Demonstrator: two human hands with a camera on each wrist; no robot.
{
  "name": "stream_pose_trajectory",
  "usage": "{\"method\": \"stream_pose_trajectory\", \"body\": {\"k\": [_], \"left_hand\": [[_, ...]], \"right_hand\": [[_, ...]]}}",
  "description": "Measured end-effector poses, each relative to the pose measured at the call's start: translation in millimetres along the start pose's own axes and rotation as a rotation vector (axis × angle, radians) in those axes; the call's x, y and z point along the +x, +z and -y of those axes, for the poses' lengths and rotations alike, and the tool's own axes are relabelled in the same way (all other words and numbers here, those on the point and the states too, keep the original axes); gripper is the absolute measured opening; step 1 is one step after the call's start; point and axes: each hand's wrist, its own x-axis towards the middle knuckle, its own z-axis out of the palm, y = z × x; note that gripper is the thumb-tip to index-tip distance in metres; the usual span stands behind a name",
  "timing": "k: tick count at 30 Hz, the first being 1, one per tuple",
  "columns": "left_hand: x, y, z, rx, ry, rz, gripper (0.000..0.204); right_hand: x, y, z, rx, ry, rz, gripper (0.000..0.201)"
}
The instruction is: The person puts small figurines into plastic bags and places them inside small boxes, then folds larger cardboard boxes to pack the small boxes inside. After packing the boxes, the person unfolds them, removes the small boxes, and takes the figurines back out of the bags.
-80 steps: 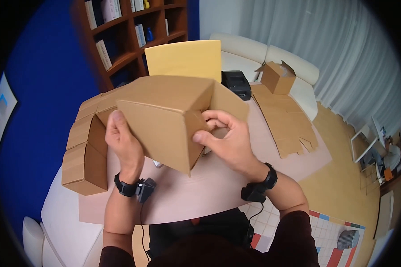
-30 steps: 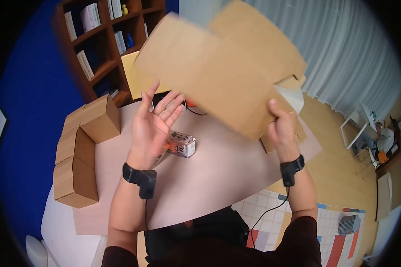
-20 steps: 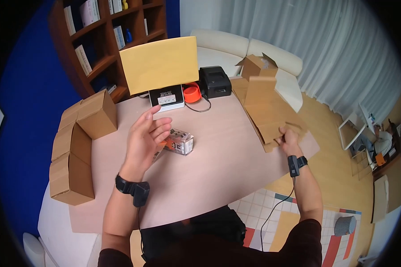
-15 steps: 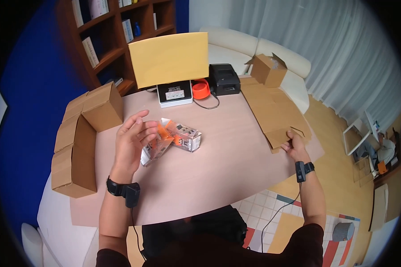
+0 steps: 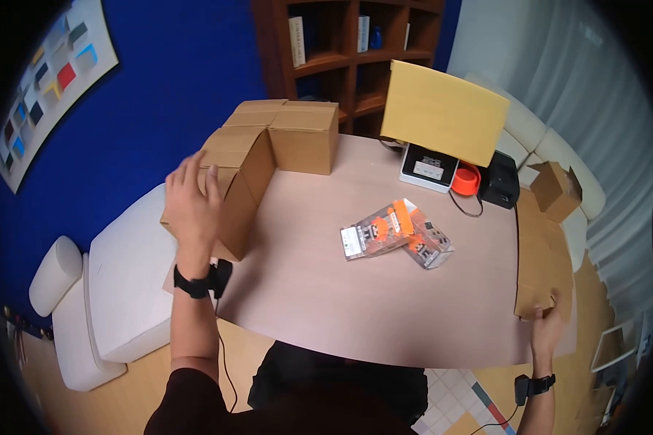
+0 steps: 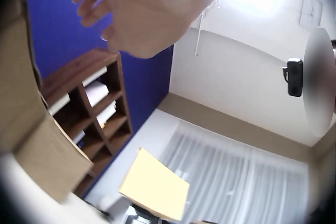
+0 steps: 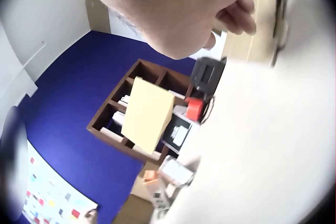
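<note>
In the head view, my left hand [image 5: 192, 206] is raised over the nearest cardboard box [image 5: 232, 225] of the group at the left, its fingers loosely extended with nothing in them. The left wrist view shows this hand [image 6: 142, 11] beside brown cardboard [image 6: 50, 161]; contact is unclear. My right hand [image 5: 547, 333] is at the near edge of flattened cardboard [image 5: 543, 250] on the table's right side. In the right wrist view its fingers [image 7: 236, 19] bend loosely, thumb apart, against the cardboard [image 7: 260, 29]. Two clear packages with orange parts [image 5: 377, 230] [image 5: 434, 245] lie overlapping mid-table.
A yellow panel [image 5: 446, 112] stands above a white-edged device [image 5: 422, 168]. Beside it are a red round object [image 5: 466, 180] and a black machine [image 5: 500, 181]. An open-flapped box [image 5: 557, 192] stands at the back right, and a white sofa [image 5: 134, 275] at the left.
The large carton earlier in both hands was flattened and laid on the right-hand cardboard. My left hand has moved left to the boxes; the right has stayed by the cardboard. The head view has turned left.
</note>
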Motion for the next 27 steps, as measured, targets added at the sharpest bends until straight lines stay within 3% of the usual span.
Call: {"method": "stream_pose_trajectory", "body": {"k": [1,2,3,4,6,7,10,14,16,19,20,24,26,27], "left_hand": [[0,8,23,0.008,-0.006,-0.003,0.035],[-4,23,50,0.169,-0.053,0.061,0.048],[-7,29,69,0.328,-0.096,0.127,0.061],[-6,24,77,0.327,-0.090,0.133,0.061],[-1,15,86,0.237,-0.383,0.609,0.079],[-4,22,98,0.160,-0.441,0.731,0.085],[-16,4,80,0.133,-0.433,0.725,0.085],[-40,-9,33,-0.053,-0.393,0.609,0.077],[-48,-3,16,-0.297,-0.408,0.575,0.070],[-42,6,-19,-0.552,-0.438,0.725,0.062],[-38,6,-33,-0.621,-0.469,0.780,0.059],[-41,29,-49,-0.848,-0.411,0.735,0.054],[-41,40,-54,-1.171,-0.453,0.715,0.053],[-38,42,-57,-1.181,-0.446,0.720,0.053]], "right_hand": [[2,-2,17,0.012,0.109,0.309,0.038],[0,4,33,0.014,0.106,0.311,0.038],[-4,13,48,0.070,-0.103,0.346,0.035],[-9,21,64,0.125,-0.308,0.381,0.033],[-14,34,111,0.315,-0.500,0.386,0.033],[-16,40,133,0.374,-0.553,0.410,0.032],[-18,52,200,0.558,-0.685,0.494,0.032],[-34,83,279,0.880,-0.624,0.694,0.041],[-43,108,311,0.945,-0.597,0.749,0.045],[-57,127,347,1.021,-0.506,0.823,0.053],[-59,132,352,1.030,-0.445,0.835,0.056],[-57,163,344,1.049,-0.387,0.692,0.055],[-51,146,340,1.005,-0.343,0.707,0.054],[-45,137,338,0.966,-0.305,0.735,0.053]]}}
